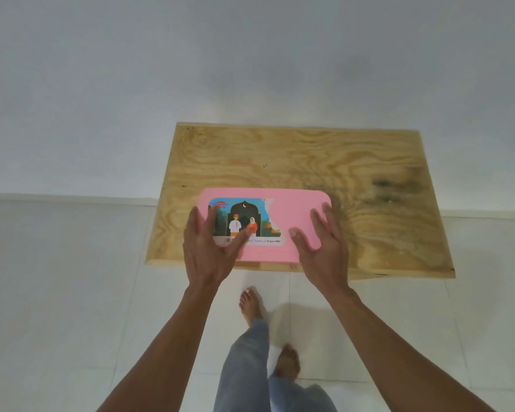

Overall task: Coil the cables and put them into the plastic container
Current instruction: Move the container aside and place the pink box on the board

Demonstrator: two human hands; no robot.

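Observation:
A pink plastic container point(289, 209) with its lid on lies at the front edge of a plywood tabletop point(354, 173). A colourful printed label covers the left half of the lid. My left hand point(210, 248) rests flat on the lid's left end, fingers spread, thumb across the label. At the lid's right end my right hand point(321, 245) lies flat too, fingers apart. Neither hand grips anything. No cables are in view; the inside of the container is hidden by the lid.
The plywood top stands against a white wall point(250, 69). White floor tiles point(57, 292) lie below. My legs in jeans and bare feet point(250, 304) are under the table's front edge.

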